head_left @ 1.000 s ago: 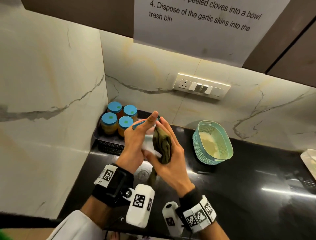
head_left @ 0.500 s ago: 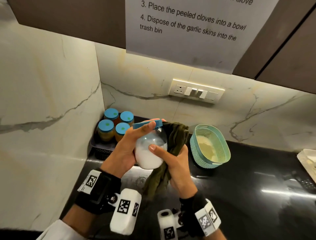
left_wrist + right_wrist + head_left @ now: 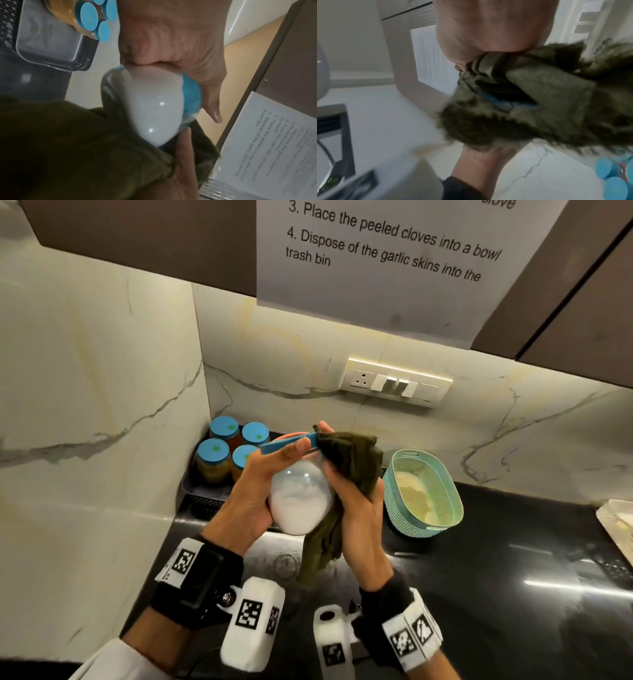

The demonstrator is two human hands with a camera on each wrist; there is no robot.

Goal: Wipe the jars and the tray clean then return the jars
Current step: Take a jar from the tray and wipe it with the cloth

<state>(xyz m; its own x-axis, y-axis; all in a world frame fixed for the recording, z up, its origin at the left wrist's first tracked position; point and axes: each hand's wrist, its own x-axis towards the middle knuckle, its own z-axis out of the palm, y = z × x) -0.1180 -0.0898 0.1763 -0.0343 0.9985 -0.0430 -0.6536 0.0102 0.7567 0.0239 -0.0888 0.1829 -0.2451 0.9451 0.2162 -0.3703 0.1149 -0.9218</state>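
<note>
My left hand (image 3: 270,474) grips a glass jar of white powder (image 3: 298,501) with a blue lid (image 3: 291,442), held tilted above the counter. My right hand (image 3: 346,484) holds a dark green cloth (image 3: 352,460) bunched against the jar's right side and lid edge. In the left wrist view the jar (image 3: 154,111) sits between my palm and the cloth (image 3: 68,148). The right wrist view shows the cloth (image 3: 539,101) filling my palm. Several blue-lidded jars (image 3: 214,460) of orange contents stand in the dark tray (image 3: 191,491) in the corner.
A teal perforated basket (image 3: 424,491) stands on the black counter (image 3: 513,594) to the right of my hands. A white dish edge (image 3: 616,522) shows at the far right. Marble walls close the corner behind and to the left.
The cloth has shifted from covering the jar's front to its right side and lid. The white jar body now shows, tilted further toward me.
</note>
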